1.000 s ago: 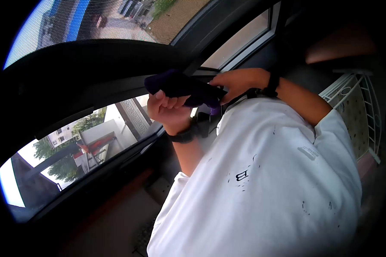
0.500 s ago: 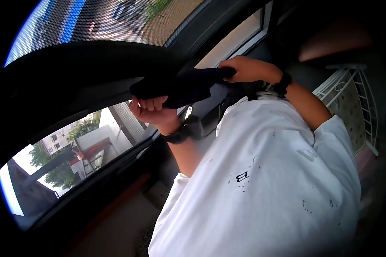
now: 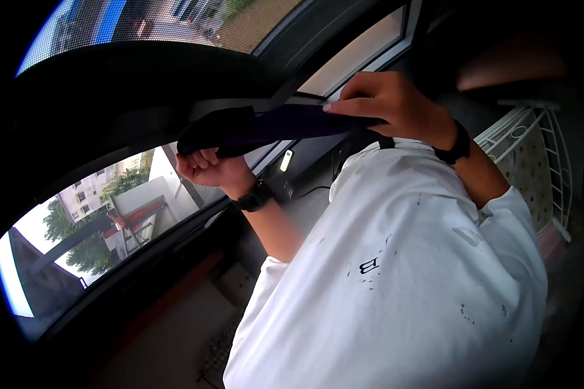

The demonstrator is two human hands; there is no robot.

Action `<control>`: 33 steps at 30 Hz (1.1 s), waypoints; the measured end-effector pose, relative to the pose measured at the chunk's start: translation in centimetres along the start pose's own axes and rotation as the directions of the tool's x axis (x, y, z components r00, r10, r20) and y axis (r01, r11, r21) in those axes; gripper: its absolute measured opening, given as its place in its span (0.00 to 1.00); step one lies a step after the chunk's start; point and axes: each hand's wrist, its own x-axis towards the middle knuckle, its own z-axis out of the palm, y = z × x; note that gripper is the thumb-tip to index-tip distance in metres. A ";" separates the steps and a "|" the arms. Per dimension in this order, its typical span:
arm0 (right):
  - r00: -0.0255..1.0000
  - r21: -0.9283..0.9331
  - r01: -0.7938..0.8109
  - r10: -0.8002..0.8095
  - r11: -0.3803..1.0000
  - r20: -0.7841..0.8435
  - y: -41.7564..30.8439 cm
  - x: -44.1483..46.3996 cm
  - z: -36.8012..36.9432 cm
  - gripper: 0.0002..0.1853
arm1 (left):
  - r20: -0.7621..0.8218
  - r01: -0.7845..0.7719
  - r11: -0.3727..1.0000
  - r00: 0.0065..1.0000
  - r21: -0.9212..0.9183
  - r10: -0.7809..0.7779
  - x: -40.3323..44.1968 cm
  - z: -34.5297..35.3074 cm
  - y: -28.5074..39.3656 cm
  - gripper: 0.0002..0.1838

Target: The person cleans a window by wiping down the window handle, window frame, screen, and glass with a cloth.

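Note:
A dark navy piece of cloth [image 3: 292, 123] is stretched between my two hands in front of the window; what kind of item it is I cannot tell. My left hand [image 3: 215, 170] has its fingers curled closed at the cloth's lower left end. At the other end, my right hand [image 3: 392, 107] grips the cloth, with fingers extended along its upper edge. Black bands circle both wrists. The cloth's far left part merges with the dark window frame.
Windows [image 3: 110, 214] with a dark frame run along the left, one with a mesh screen [image 3: 175, 26] above. A small white device [image 3: 286, 160] sits by the sill, near a cable. To the right stands a white metal rack [image 3: 555, 168] with a dotted panel.
My left hand has moved left and slightly up. My right hand has shifted right, its fingers now reaching along the cloth, which is drawn out longer and flatter.

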 end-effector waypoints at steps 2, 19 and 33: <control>1.000 -0.038 0.021 -0.021 0.999 0.004 0.0 -0.2 0.7 0.28 | -0.002 -0.009 0.997 1.000 -0.078 0.009 0.1 0.4 -0.2 0.20; 0.978 -0.061 -0.145 0.134 0.988 -0.161 0.0 1.9 1.6 0.25 | -0.038 0.618 0.734 0.772 0.281 -0.635 -1.2 3.5 -7.0 0.12; 0.933 0.263 -0.257 0.310 0.930 -0.183 1.0 2.2 -0.7 0.20 | 0.034 0.622 0.742 0.761 0.250 -0.648 -1.0 2.7 -7.5 0.09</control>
